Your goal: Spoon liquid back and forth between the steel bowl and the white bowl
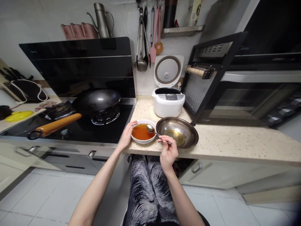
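Observation:
A white bowl (144, 141) of clear reddish-brown liquid (141, 132) stands near the counter's front edge. My left hand (126, 135) holds its left side, with the fingertips at the rim. In my right hand (169, 150) a metal spoon (150, 128) is pinched by the handle. The spoon's head hangs at the bowl's right inner side, over or just touching the liquid; I cannot tell which. Right of the bowl, partly behind my right hand, sits a wide steel basin (191, 136) with a shallow yellowish liquid at its bottom.
Behind the basin is a white rice cooker (168, 105), lid up. On the left, a black wok (96, 100) with a wooden handle (58, 124) rests on the gas stove (94, 133). Utensils (153, 51) hang on the wall. An oven (249, 100) stands at the right.

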Demonstrator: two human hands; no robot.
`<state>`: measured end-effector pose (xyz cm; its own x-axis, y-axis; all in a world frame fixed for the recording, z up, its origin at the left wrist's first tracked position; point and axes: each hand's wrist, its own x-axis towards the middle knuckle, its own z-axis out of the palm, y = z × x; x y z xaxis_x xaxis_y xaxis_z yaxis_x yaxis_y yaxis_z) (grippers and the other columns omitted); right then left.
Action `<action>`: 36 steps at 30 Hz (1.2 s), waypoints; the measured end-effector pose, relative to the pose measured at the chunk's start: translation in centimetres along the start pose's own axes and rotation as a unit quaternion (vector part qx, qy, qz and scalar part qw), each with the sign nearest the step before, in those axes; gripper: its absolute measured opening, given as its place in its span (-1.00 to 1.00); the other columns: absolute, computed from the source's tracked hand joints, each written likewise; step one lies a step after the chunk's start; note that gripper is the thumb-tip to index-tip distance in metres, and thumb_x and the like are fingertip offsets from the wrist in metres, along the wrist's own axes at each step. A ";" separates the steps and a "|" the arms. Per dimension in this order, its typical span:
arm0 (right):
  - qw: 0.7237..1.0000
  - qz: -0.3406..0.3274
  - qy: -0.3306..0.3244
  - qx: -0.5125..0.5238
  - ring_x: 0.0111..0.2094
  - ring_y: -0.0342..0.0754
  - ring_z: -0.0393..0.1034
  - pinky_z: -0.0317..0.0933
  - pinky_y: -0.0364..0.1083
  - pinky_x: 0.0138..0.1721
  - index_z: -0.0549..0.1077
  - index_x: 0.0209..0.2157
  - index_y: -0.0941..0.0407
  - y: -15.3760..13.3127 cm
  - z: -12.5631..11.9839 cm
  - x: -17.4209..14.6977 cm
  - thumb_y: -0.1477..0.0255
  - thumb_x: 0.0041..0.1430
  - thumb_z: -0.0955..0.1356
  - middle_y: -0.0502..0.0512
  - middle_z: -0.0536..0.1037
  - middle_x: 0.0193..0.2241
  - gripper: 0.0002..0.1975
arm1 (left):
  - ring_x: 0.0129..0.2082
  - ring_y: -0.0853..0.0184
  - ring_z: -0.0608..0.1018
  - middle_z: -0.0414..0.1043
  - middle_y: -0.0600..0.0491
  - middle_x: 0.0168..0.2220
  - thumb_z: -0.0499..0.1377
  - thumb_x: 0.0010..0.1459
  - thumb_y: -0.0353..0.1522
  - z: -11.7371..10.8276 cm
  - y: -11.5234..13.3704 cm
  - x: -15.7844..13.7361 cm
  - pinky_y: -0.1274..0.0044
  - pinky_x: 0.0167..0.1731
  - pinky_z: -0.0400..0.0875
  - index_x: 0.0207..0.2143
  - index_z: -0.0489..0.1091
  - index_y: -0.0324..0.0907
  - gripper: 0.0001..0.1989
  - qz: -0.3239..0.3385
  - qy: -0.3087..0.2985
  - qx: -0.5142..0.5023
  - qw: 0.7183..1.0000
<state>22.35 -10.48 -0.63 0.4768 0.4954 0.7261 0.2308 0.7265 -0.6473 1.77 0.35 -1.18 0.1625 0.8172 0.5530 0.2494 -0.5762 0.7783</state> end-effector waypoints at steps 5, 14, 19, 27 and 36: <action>1.000 -0.013 0.022 -0.013 -0.32 -0.11 0.55 0.50 -0.05 -0.22 0.44 -0.24 0.09 -0.6 -0.5 0.8 0.46 0.43 0.29 0.07 0.61 -0.27 -0.87 | 0.32 0.16 0.40 0.41 -0.11 0.25 -0.08 0.47 -0.18 -0.1 0.2 0.0 0.21 0.43 0.10 0.06 0.50 -0.14 -0.57 0.004 -0.001 0.000 1.000; 0.997 -0.042 0.066 -0.028 -0.33 -0.09 0.56 0.53 -0.05 -0.27 0.43 -0.22 0.08 -0.6 -2.6 1.9 0.47 0.40 0.31 0.08 0.59 -0.28 -0.93 | 0.32 0.16 0.40 0.41 -0.09 0.25 -0.07 0.46 -0.17 -0.1 0.0 0.0 0.22 0.44 0.10 0.06 0.50 -0.13 -0.57 0.002 0.002 0.001 1.000; 0.994 -0.063 0.062 -0.058 -0.31 -0.07 0.55 0.53 -0.05 -0.27 0.45 -0.20 0.08 0.1 -3.9 1.9 0.46 0.40 0.32 0.09 0.60 -0.27 -0.94 | 0.33 0.16 0.39 0.40 -0.09 0.26 -0.07 0.46 -0.17 -0.1 0.0 0.0 0.21 0.44 0.10 0.07 0.50 -0.14 -0.57 -0.002 0.002 0.004 1.000; 0.978 -0.143 -0.004 -0.149 -0.21 -0.02 0.56 0.48 -0.01 -0.18 0.49 -0.16 0.07 0.5 -4.9 1.7 0.56 0.38 0.31 0.09 0.62 -0.29 -0.85 | 0.32 0.16 0.40 0.41 -0.10 0.26 -0.07 0.46 -0.17 -0.1 0.4 0.0 0.21 0.43 0.12 0.06 0.50 -0.14 -0.58 -0.003 0.000 0.004 1.000; 0.948 -0.238 -0.097 -0.186 -0.22 0.01 0.57 0.48 0.03 -0.21 0.49 -0.03 0.07 0.7 -5.3 2.0 0.64 0.35 0.25 0.15 0.63 -0.27 -0.70 | 0.31 0.15 0.41 0.42 -0.10 0.25 -0.07 0.45 -0.17 -0.1 0.4 0.1 0.21 0.43 0.13 0.05 0.51 -0.14 -0.57 -0.002 0.001 0.005 1.000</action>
<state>27.91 -11.51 -0.86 0.0861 0.2583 0.9622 0.6811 0.6896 -0.2460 1.78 0.20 -0.84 0.1594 0.8191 0.5511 0.2600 -0.5734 0.7770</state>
